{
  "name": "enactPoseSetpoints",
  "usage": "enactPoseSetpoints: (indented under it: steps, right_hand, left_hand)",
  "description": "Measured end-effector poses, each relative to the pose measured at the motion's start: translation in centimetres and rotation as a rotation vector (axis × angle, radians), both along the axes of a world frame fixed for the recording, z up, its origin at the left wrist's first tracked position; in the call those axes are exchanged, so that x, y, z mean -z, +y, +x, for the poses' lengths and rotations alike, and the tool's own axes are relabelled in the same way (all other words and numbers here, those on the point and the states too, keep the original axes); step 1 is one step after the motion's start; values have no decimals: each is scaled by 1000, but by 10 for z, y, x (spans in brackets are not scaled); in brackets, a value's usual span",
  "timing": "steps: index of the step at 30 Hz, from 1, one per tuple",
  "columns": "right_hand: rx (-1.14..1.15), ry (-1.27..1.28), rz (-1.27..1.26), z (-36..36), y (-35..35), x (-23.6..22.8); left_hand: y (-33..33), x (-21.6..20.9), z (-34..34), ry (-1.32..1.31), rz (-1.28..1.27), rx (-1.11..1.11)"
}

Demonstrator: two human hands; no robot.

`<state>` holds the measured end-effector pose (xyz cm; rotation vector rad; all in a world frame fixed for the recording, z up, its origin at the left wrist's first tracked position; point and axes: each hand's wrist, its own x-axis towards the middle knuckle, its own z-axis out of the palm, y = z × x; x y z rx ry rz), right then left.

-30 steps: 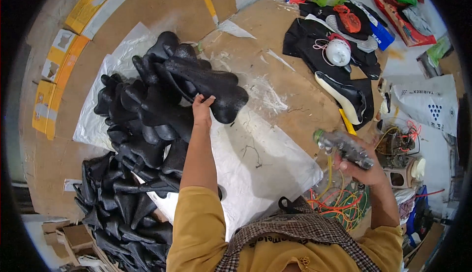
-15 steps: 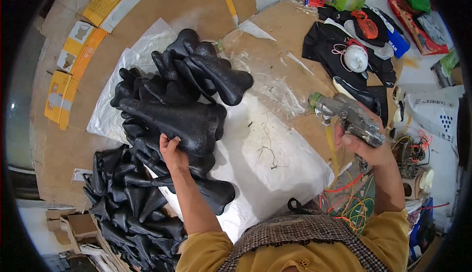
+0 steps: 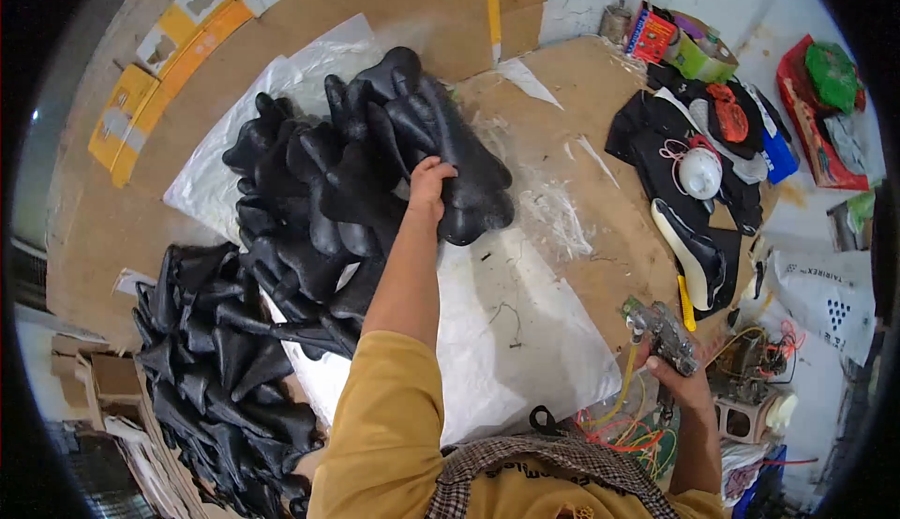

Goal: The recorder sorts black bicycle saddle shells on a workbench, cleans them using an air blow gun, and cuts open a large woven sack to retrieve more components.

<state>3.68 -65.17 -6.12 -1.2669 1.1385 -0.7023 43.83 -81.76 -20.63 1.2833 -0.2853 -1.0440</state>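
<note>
My left hand (image 3: 429, 188) reaches over the work surface, its fingers closed on the near edge of a black bicycle saddle (image 3: 473, 167). That saddle lies at the right side of a heap of similar black saddles (image 3: 305, 195) on white sheeting (image 3: 525, 341). Its broad, two-lobed end points toward me. Low on the right, my right hand (image 3: 689, 390) is wrapped round the grip of a metal spray gun (image 3: 662, 330), smeared with grey and green residue. A yellowish hose runs down from the gun.
A second pile of black saddles (image 3: 220, 360) sits at the lower left. Brown cardboard (image 3: 591, 228) covers the surface. Dark clothing, a white round object (image 3: 699, 174) and a light-soled shoe (image 3: 689, 252) lie at the right. Tangled coloured cords (image 3: 637, 439) are near my waist.
My left hand has moved up and right from the saddle at the heap's front to one at its right side. My right hand has lowered the spray gun toward me.
</note>
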Motion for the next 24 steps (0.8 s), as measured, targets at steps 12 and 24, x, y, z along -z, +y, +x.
enactPoseSetpoints:
  steps: [12,24]
  right_hand:
    - [-211,-94,32,35,-1,27]
    - [-299,9,0,42,0,11]
  left_hand:
    - [203,-164,103,-273,-533,-369]
    - [188,-61,94,-492,-20,-303]
